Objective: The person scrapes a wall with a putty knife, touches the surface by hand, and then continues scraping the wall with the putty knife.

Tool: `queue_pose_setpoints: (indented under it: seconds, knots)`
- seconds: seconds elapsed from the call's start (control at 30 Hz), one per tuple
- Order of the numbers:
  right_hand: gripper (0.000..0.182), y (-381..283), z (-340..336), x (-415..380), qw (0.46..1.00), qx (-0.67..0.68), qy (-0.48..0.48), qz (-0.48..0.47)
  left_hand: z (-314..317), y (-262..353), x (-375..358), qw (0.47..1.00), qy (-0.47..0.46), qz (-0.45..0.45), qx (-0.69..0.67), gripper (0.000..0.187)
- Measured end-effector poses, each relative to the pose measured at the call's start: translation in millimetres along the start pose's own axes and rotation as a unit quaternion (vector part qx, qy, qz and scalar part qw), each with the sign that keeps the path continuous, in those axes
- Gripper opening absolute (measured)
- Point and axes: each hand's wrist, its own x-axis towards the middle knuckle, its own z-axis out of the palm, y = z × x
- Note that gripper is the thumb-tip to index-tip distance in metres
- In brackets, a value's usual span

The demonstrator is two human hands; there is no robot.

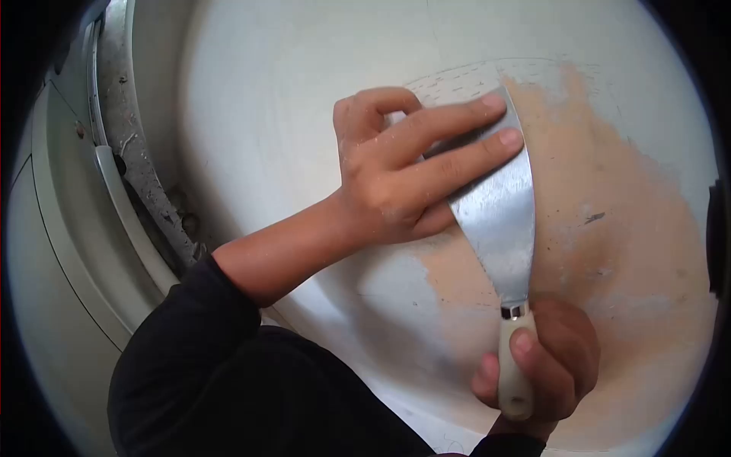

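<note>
A wide metal scraper [499, 221] with a pale handle stands over a light panel [266, 99] that carries a tan, filler-like patch [601, 198]. Wrapped round the handle, at the lower right, is my right hand [556, 358], its thumb along the top. My left hand [411, 160] reaches in from the left. Two of its fingers are stretched out and lie on the blade near its edge; the other fingers are bent, and something small and pale shows between them, too hidden to name.
At the left is an open edge of the bodywork with a curved trim strip [129, 213] and a dirty grey channel [133, 129]. A dark object [716, 236] stands at the far right edge. My black sleeve [198, 335] crosses the lower left.
</note>
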Motion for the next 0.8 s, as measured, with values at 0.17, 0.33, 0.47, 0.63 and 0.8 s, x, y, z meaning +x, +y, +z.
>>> queue_pose_setpoints:
  seconds: [0.17,0.33,0.47,0.63,0.8]
  knots:
    - [0.033,1,-19,15,0.998,0.018,-0.061,0.025,8,11,-5,1.000,0.020,-0.006,0.018,0.043]
    - [0.027,-5,-20,31,0.996,-0.020,-0.085,-0.006,1,4,0,0.999,0.001,0.036,0.002,0.044]
    - [0.027,-15,-19,30,0.990,-0.059,-0.122,0.024,1,-4,-3,0.998,-0.002,0.057,-0.001,0.042]
    - [0.023,-9,-14,11,0.992,-0.090,-0.080,-0.024,-3,-2,-5,0.997,-0.030,0.049,-0.049,0.040]
    - [0.024,-11,-12,15,0.993,-0.063,-0.096,0.015,-1,7,0,0.998,0.001,-0.008,-0.056,0.035]
